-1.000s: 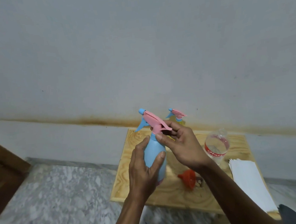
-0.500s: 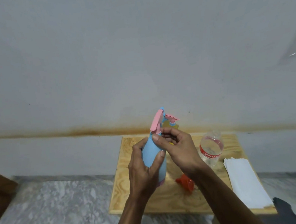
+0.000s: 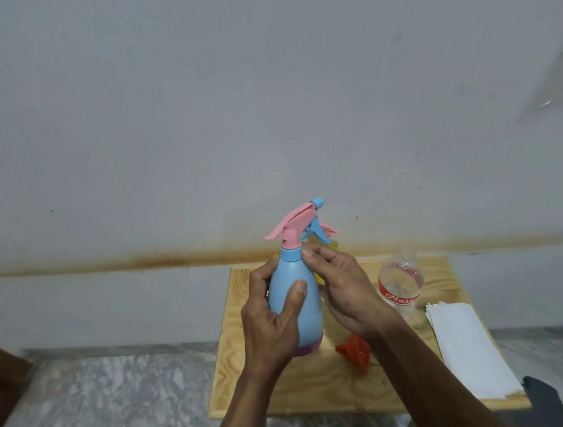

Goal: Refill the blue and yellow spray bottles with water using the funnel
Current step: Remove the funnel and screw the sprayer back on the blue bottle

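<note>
Plastic blue bottle looks light and slick, held above the desk. Our left hand wraps its body; right hand pinches near the collar, where we'd twist.

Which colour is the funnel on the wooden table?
The funnel is red-orange, seen in the head view.

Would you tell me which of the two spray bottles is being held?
The blue spray bottle, gripped by the left hand; the yellow spray bottle stands mostly hidden behind it.

L hand grips blue bottle – R hand at collar.
</note>
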